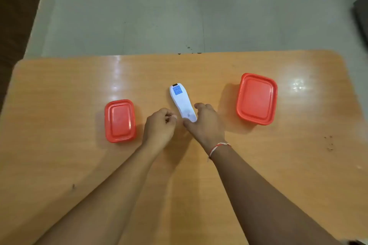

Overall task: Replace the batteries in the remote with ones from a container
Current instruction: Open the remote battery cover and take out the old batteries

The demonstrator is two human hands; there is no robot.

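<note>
A white remote lies back-up in the middle of the wooden table, with a blue label near its far end. My right hand grips its near end, thumb on the left side and fingers on the right. My left hand hovers just left of the remote with its fingers curled; nothing shows inside it. A small red lidded container stands to the left. A larger red lidded container stands to the right. Both lids are on, so no batteries are visible.
The table's far edge runs across the middle of the view, with grey floor beyond it. A dark object sits at the far right on the floor. A thread bracelet circles my right wrist.
</note>
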